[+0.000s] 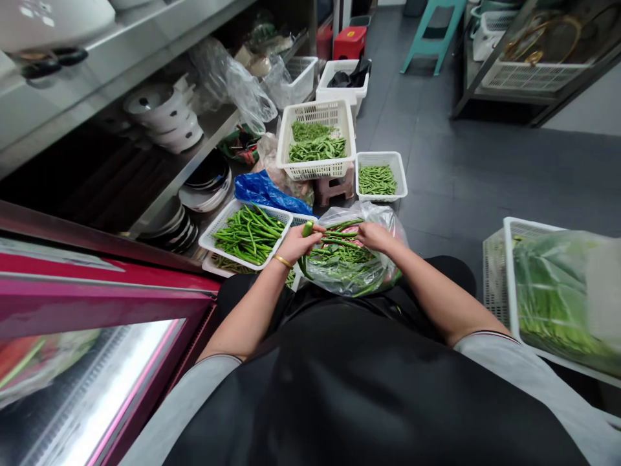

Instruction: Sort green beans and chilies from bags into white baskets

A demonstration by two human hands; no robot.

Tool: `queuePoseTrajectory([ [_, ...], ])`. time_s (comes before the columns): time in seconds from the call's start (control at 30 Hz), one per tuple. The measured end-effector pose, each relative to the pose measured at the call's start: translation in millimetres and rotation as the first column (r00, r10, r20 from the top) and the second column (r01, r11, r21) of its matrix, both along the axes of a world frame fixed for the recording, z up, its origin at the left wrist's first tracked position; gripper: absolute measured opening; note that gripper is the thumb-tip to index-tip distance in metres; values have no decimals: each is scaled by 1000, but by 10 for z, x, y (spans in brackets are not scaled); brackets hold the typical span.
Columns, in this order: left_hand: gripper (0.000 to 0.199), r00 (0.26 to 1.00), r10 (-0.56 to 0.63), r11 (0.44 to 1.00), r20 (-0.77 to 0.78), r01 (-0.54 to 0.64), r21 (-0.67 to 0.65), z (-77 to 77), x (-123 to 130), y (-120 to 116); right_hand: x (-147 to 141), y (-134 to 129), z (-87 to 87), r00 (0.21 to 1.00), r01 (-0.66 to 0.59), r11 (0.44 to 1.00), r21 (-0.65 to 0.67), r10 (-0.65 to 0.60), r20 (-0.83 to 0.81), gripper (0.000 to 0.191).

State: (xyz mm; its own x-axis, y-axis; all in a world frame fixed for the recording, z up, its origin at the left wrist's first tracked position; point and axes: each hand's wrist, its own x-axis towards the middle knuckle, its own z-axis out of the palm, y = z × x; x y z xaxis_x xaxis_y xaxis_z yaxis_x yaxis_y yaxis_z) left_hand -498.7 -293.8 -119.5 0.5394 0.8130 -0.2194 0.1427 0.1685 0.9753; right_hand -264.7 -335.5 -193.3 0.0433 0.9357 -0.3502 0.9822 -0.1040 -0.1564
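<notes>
Several big things hem in the work: steel shelving (121, 63) at left, a white crate (512, 278) of bagged greens (553, 291) at right, and a large white basket (310, 171) of green pods, apparently raised on a low stool (336, 188), ahead. Just beside the left hand (299, 246), a heaped basket (209, 232) of long green beans (250, 236) could spill if that arm knocked it. More beans lie between the hands in an open plastic bag (392, 226); its loose film might slide, dropping them. Left fingers curl closed around a few beans; the right hand's (376, 235) are bent together near bean tips, their grip unclear.
</notes>
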Motion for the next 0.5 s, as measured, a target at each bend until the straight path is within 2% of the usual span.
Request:
queuePoseTrajectory([
  [0.07,24,996,-73,997,-47,75,28,-26,109,1,20,9,47,1000,-13,1000,19,12,11,39],
  [0.17,19,992,-100,991,-83,107,75,-51,223,-6,-71,4,-34,999,-11,1000,-23,12,41,36],
  [0.27,17,981,-91,986,-169,113,124,-81,193,14,-183,-17,-171,997,4,997,-84,2,72,33],
  [0.33,17,962,-71,971,-265,127,201,-111,116,50,-200,-30,-179,997,-15,996,-88,21,70,32],
  [0.4,17,929,-25,925,-369,162,345,-144,57,85,-170,-44,-79,997,-42,997,-59,46,67,36],
  [0.5,29,880,34,780,-474,273,563,-191,99,97,-115,-101,231,997,-66,996,68,62,49,40],
])
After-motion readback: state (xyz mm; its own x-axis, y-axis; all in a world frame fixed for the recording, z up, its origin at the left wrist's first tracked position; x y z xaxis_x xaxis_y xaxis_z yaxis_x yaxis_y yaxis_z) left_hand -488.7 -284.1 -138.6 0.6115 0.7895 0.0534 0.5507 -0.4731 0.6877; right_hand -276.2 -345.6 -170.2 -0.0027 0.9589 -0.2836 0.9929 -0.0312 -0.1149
